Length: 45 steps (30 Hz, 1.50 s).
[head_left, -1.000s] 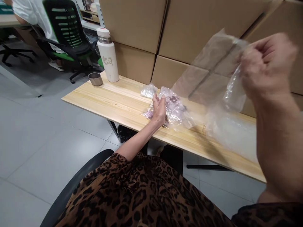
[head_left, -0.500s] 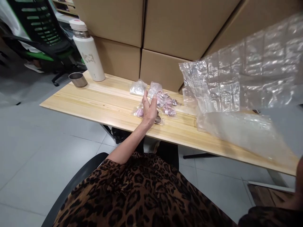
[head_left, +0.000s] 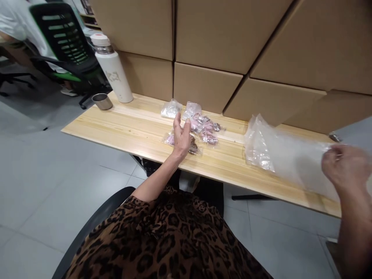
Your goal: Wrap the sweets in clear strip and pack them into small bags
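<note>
My left hand (head_left: 182, 135) rests among small clear packets on the wooden table, its thumb and fingers apart, gripping nothing. Beside it lie packets with pink contents (head_left: 207, 135), and a packet with something brown (head_left: 194, 146) is partly behind the wrist. Two clear packets with whitish contents, one of them here (head_left: 171, 108), lie just beyond the fingertips. At the right, my right hand (head_left: 345, 166) is blurred, its fingers curled together at the end of a large translucent plastic bag (head_left: 290, 157). It looks closed on the bag's edge.
Stacked cardboard boxes (head_left: 209, 87) wall off the table's back. A white bottle (head_left: 116, 75) and a metal cup (head_left: 102, 101) stand at the left end of the table (head_left: 128, 133). Beyond are an office chair (head_left: 62, 37) and a person in white.
The clear sheet of square air pockets at upper right has gone from view. My right hand has come in from the lower right edge to the bag. My left hand stays put.
</note>
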Tool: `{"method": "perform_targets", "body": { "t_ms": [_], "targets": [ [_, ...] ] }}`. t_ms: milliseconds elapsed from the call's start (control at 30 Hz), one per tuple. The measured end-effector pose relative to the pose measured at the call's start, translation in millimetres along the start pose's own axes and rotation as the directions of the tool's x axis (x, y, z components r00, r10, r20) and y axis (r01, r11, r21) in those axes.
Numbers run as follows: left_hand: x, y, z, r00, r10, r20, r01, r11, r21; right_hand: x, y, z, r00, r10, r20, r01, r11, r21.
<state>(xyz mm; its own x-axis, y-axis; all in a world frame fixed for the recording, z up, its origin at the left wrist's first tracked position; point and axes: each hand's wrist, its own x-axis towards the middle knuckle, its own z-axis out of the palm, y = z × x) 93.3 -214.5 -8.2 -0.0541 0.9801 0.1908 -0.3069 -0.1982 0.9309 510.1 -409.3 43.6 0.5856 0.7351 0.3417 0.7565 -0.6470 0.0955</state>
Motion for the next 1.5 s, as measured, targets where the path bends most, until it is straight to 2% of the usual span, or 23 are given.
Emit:
{"method": "perform_targets", "body": {
  "t_ms": [67, 133, 167, 233, 300, 333, 400, 467, 533, 600, 700, 767, 900, 1000, 1100, 1167, 1267, 1300, 1333, 1367, 1433, 1500],
  "targets": [
    [-2, 4, 0, 1.000, -0.011, -0.020, 0.011, 0.999, -0.036, 9, -1, 20, 0.975, 0.020, 0.222, -0.043, 0.994, 0.099],
    [-2, 7, -1, 0.999, -0.022, -0.042, 0.019, 0.998, -0.060, 18, -10, 26, 0.924, 0.006, 0.382, -0.059, 0.990, 0.128],
    [-2, 8, -1, 0.998, -0.025, -0.055, 0.021, 0.997, -0.072, 21, -18, 22, 0.918, 0.003, 0.396, -0.054, 0.992, 0.118],
    [-3, 10, -1, 0.996, -0.025, -0.084, 0.016, 0.994, -0.107, 24, -49, 1, 0.947, -0.016, 0.322, -0.029, 0.991, 0.134],
    [-3, 13, 0, 0.993, -0.016, -0.113, -0.002, 0.988, -0.152, 20, -99, -30, 0.975, -0.122, 0.183, 0.066, 0.956, 0.287],
    [-4, 14, 1, 0.992, -0.009, -0.127, -0.013, 0.984, -0.176, 17, -129, -45, 0.977, -0.145, 0.153, 0.079, 0.925, 0.371],
    [-5, 16, 1, 0.989, -0.004, -0.149, -0.030, 0.975, -0.219, 10, -196, -70, 0.942, -0.320, 0.105, 0.217, 0.814, 0.540],
    [-6, 18, 1, 0.988, -0.014, -0.154, -0.025, 0.968, -0.250, 7, -262, -82, 0.896, -0.427, 0.120, 0.289, 0.768, 0.572],
    [-7, 18, -1, 0.988, -0.037, -0.150, -0.005, 0.963, -0.270, 10, -319, -85, 0.860, -0.489, 0.148, 0.332, 0.755, 0.566],
    [-8, 18, -2, 0.988, -0.057, -0.143, 0.015, 0.959, -0.282, 15, -366, -82, 0.840, -0.504, 0.202, 0.362, 0.797, 0.483],
    [-10, 17, -3, 0.989, -0.060, -0.134, 0.019, 0.957, -0.288, 24, -416, -77, 0.829, -0.474, 0.298, 0.383, 0.868, 0.316],
    [-11, 16, -3, 0.990, -0.058, -0.127, 0.018, 0.956, -0.294, 28, -437, -73, 0.820, -0.446, 0.360, 0.377, 0.893, 0.247],
    [-14, 16, -1, 0.989, -0.102, -0.109, 0.058, 0.937, -0.344, 32, -444, -70, 0.834, -0.415, 0.362, 0.308, 0.897, 0.318],
    [-13, 16, 0, 0.982, -0.168, -0.089, 0.119, 0.910, -0.398, 37, -426, -74, 0.858, -0.436, 0.273, 0.293, 0.850, 0.438],
    [-6, 20, 1, 0.973, -0.223, -0.067, 0.177, 0.896, -0.406, 44, -397, -86, 0.881, -0.450, 0.143, 0.294, 0.759, 0.580],
    [1, 26, 3, 0.968, -0.247, -0.037, 0.211, 0.888, -0.408, 48, -378, -95, 0.895, -0.440, 0.067, 0.276, 0.667, 0.692],
    [10, 39, 7, 0.954, -0.297, 0.036, 0.284, 0.860, -0.425, 49, -354, -111, 0.907, -0.418, -0.054, 0.244, 0.415, 0.877],
    [12, 45, 9, 0.945, -0.320, 0.062, 0.316, 0.850, -0.422, 47, -347, -116, 0.904, -0.415, -0.102, 0.260, 0.343, 0.903],
    [13, 49, 10, 0.936, -0.343, 0.082, 0.345, 0.844, -0.411, 44, -341, -122, 0.894, -0.420, -0.153, 0.301, 0.313, 0.901],
    [14, 54, 12, 0.928, -0.360, 0.097, 0.368, 0.841, -0.396, 41, -336, -128, 0.878, -0.432, -0.206, 0.369, 0.335, 0.867],
    [14, 59, 16, 0.919, -0.377, 0.119, 0.393, 0.841, -0.372, 31, -327, -138, 0.820, -0.497, -0.285, 0.521, 0.442, 0.730],
    [14, 61, 22, 0.920, -0.369, 0.132, 0.391, 0.841, -0.375, 20, -320, -148, 0.758, -0.572, -0.315, 0.631, 0.519, 0.576]
  ]
}}
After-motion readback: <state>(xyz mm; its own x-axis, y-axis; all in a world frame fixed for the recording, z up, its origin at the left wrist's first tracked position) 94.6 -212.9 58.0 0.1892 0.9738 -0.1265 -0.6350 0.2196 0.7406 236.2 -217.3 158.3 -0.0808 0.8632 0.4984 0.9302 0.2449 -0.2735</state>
